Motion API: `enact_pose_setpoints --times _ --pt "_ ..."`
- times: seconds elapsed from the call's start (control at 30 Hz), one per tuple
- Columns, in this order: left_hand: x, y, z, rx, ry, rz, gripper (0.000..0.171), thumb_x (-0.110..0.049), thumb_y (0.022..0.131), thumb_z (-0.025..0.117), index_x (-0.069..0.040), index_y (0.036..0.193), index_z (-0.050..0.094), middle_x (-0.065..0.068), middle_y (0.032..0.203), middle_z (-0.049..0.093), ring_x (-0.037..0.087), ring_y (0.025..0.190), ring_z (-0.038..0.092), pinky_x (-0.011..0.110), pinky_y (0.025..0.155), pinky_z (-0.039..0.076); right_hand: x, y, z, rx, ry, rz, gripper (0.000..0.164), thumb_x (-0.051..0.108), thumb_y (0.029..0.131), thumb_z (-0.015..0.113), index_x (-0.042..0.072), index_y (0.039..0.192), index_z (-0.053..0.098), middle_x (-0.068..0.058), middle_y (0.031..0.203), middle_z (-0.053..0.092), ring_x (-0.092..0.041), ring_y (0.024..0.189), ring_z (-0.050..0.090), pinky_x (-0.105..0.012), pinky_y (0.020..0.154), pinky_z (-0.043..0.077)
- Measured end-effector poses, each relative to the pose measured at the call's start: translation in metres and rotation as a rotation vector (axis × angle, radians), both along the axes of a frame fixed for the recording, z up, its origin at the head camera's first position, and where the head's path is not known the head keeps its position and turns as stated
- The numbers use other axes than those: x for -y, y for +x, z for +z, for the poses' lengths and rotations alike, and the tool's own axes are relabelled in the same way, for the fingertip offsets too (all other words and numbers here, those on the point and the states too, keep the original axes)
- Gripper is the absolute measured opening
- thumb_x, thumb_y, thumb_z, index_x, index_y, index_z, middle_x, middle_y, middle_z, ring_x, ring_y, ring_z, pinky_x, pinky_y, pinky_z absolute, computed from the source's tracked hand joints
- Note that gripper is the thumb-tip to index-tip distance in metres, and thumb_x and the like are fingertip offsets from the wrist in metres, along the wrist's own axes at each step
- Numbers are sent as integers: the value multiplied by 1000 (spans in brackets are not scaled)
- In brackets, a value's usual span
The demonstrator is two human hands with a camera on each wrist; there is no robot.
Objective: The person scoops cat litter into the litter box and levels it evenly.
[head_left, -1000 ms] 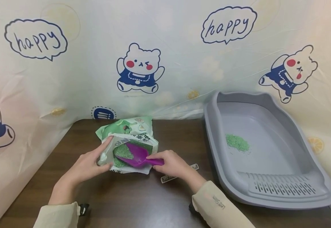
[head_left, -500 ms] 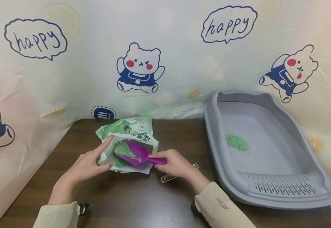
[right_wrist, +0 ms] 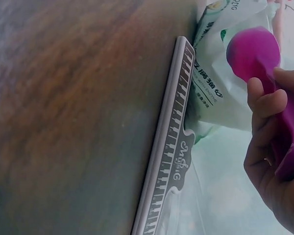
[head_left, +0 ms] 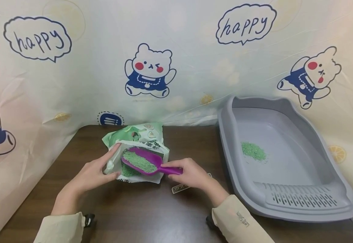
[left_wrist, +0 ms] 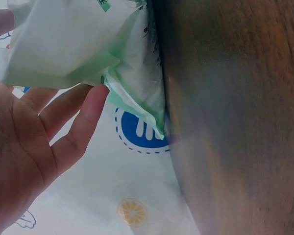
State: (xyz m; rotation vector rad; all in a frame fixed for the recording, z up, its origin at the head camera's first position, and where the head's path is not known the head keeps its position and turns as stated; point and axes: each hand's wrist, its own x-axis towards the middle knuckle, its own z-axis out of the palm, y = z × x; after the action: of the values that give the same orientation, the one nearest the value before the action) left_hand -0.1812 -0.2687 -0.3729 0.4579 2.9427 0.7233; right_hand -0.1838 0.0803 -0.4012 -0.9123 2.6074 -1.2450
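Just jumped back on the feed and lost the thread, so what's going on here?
A person's right hand holds a purple scoop by its handle at the bag's open mouth, with green granules in the scoop. The left hand steadies the side of the bag between thumb and fingers. To the right, a grey tray holds a small green pile, most of its floor bare.

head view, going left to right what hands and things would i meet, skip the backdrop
Left hand → bag → scoop → right hand → tray.
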Motion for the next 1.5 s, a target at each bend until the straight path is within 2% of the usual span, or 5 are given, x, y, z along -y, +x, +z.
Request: enact_pose_setpoints --times 0.3,0.7,1.13,1.5 --pt "-2 -3 3 20 -8 -12 94 -50 87 69 -38 160 10 28 135 56 36 103 60 54 78 52 -8 1 9 8 -14 -1 38 11 88 74 21 124 72 0 98 75 -1 54 45 -21 50 44" --pt "-3 -3 3 40 -16 10 94 -50 87 69 -39 159 10 28 134 56 36 102 59 54 77 53 -14 6 22 36 13 7 37 12 88 73 23 123 72 1 95 74 -2 52 44 -22 47 43" --pt "0 -2 -1 42 -15 23 94 -49 87 69 -41 159 9 28 135 56 36 102 60 53 76 52 -23 11 34 -13 63 82 36 13 89 73 23 123 72 0 94 73 -2 53 47 -23 49 46" --pt "0 -2 -1 35 -11 26 94 -51 87 69 -43 158 9 26 133 58 35 101 61 52 76 52 -28 13 40 -34 71 90 36 13 88 74 23 123 72 0 94 73 -2 56 49 -23 50 47"
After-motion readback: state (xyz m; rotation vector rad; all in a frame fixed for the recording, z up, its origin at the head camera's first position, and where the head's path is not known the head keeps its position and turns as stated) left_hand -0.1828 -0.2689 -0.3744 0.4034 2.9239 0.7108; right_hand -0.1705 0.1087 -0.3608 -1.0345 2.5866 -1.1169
